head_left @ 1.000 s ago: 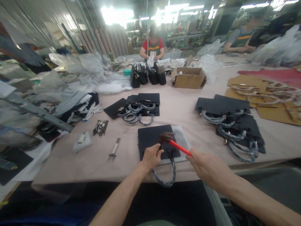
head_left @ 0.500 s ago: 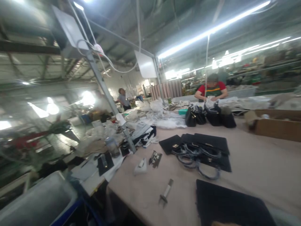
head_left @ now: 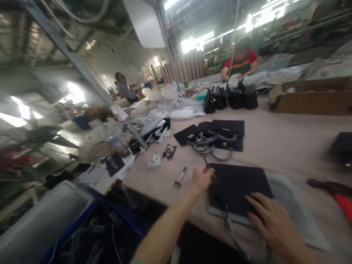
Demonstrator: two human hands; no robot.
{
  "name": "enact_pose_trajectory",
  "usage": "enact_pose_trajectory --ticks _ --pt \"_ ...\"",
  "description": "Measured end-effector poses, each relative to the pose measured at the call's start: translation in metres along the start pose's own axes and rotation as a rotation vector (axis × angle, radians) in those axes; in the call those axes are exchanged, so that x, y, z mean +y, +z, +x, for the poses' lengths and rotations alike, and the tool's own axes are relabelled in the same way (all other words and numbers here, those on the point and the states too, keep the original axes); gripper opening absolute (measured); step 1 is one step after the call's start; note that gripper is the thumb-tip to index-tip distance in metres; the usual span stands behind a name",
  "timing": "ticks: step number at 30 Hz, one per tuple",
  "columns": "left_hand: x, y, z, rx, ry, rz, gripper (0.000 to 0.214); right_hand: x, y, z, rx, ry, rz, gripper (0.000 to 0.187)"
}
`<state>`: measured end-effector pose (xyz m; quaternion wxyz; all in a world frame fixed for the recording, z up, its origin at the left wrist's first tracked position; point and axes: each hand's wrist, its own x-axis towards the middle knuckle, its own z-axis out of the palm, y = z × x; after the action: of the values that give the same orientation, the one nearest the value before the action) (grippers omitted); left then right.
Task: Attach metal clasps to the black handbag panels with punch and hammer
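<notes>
A flat black bag panel (head_left: 239,187) lies on the table in front of me. My left hand (head_left: 202,180) is closed at its left edge, round a thin dark pen-like tool (head_left: 206,163) whose tip sticks up past the fingers. My right hand (head_left: 271,216) rests on the panel's lower right part, fingers stretched out and apart. From the panel's near edge a plastic-wrapped handle (head_left: 232,231) hangs toward me. Under the panel's right side lies a grey slab (head_left: 297,209). A caliper-like tool (head_left: 180,178) lies left of my left hand.
Stacked black panels with wrapped handles (head_left: 211,141) lie farther back. Black bags (head_left: 233,97) and a cardboard box (head_left: 313,99) stand behind. A red-handled hammer (head_left: 330,189) is at right. Small metal parts (head_left: 169,151) lie left. A blue-rimmed bin (head_left: 66,238) stands below. A co-worker (head_left: 239,64) works opposite.
My view has tilted down and turned right. Both hands have come into view at the black panel, the left with the pen-like tool. The hammer now shows at right.
</notes>
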<state>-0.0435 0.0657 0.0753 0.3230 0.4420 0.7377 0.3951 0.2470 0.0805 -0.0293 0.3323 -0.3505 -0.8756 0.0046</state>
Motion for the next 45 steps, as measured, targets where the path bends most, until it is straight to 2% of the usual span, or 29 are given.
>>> enact_pose_trajectory --ticks 3,6,10,13,18,21,23,25,28,30,32,35,41,45 --pt "-0.018 -0.011 0.020 -0.005 -0.084 0.294 0.023 -0.006 -0.009 -0.007 -0.101 0.023 -0.051 0.040" --pt "-0.031 -0.043 0.032 0.045 -0.111 0.552 0.024 -0.012 -0.012 0.000 -0.133 0.039 -0.063 0.039" --pt "-0.049 -0.076 0.032 0.068 -0.198 0.783 0.032 -0.014 -0.014 0.001 -0.146 0.040 -0.054 0.039" --pt "-0.064 -0.085 0.032 -0.023 -0.285 0.859 0.043 -0.014 -0.015 0.000 -0.169 0.060 -0.048 0.039" --pt "-0.074 -0.090 0.037 -0.176 -0.331 0.875 0.028 -0.015 -0.015 0.001 -0.172 0.061 -0.058 0.040" --pt "-0.066 -0.087 0.035 -0.132 -0.292 0.881 0.025 -0.014 -0.014 0.001 -0.169 0.060 -0.060 0.040" --pt "-0.058 -0.077 0.031 -0.064 -0.226 0.870 0.025 -0.015 -0.015 0.001 -0.177 0.067 -0.052 0.039" --pt "-0.049 -0.059 0.027 -0.037 -0.150 0.826 0.025 -0.017 -0.017 0.002 -0.187 0.079 -0.039 0.039" --pt "-0.039 -0.024 0.021 -0.098 -0.085 0.710 0.023 -0.019 -0.019 0.002 -0.208 0.096 -0.027 0.039" --pt "-0.036 -0.004 0.019 -0.134 -0.086 0.632 0.025 -0.020 -0.020 0.002 -0.224 0.103 -0.022 0.040" --pt "-0.035 0.007 0.020 -0.152 -0.112 0.569 0.027 -0.021 -0.021 0.002 -0.234 0.115 -0.019 0.040" --pt "-0.038 0.007 0.026 -0.158 -0.169 0.515 0.029 -0.021 -0.021 0.002 -0.236 0.127 -0.009 0.039" --pt "-0.049 -0.014 0.032 -0.148 -0.232 0.496 0.034 -0.022 -0.022 0.004 -0.216 0.126 0.017 0.039" --pt "-0.047 -0.007 0.034 -0.143 -0.169 0.664 0.034 -0.025 -0.024 0.004 -0.243 0.151 0.020 0.040"
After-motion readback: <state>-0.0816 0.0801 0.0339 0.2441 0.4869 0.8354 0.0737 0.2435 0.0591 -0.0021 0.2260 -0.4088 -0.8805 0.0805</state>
